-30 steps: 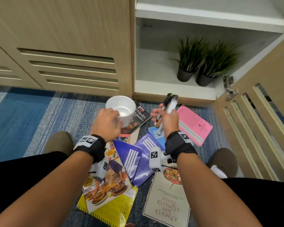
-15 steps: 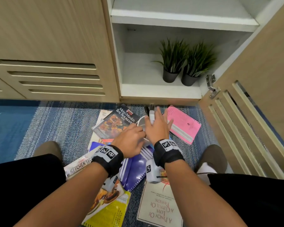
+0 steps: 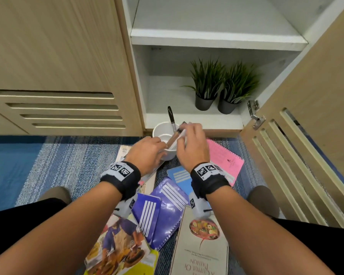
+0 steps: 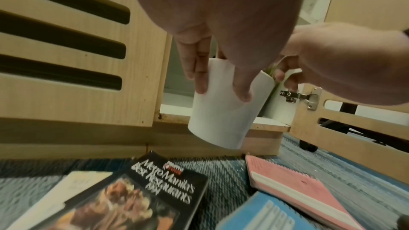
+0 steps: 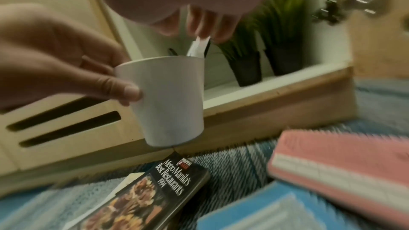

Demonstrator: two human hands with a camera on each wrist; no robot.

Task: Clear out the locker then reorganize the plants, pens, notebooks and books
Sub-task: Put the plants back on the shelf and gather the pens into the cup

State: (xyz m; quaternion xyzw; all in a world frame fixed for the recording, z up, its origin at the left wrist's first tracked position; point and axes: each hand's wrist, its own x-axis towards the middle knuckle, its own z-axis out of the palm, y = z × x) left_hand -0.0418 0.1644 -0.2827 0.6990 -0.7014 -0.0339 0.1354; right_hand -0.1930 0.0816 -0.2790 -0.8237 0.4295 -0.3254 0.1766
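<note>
My left hand (image 3: 147,153) grips a white cup (image 3: 165,135) (image 4: 223,104) (image 5: 170,100), held tilted above the carpet in front of the open locker. A black pen (image 3: 171,118) stands in the cup. My right hand (image 3: 191,139) pinches the tops of a white pen (image 5: 197,48) and a brown one (image 3: 172,138), whose lower ends are inside the cup. Two potted plants (image 3: 207,84) (image 3: 236,88) stand on the locker's bottom shelf (image 3: 167,100). Notebooks and books lie on the floor: a pink notebook (image 3: 224,161), blue and purple ones (image 3: 167,211), and a black restaurant guide (image 4: 141,191).
The locker door (image 3: 306,135) stands open on the right, its hinge (image 3: 255,116) near the plants. The upper shelf (image 3: 216,32) holds nothing. A slatted cabinet front (image 3: 58,108) fills the left. My knees frame the pile on the striped blue carpet (image 3: 58,161).
The right hand brought its bundle of pens over the cup and lowered them in; one black pen now stands free inside. Both hands and the cup moved closer to the locker.
</note>
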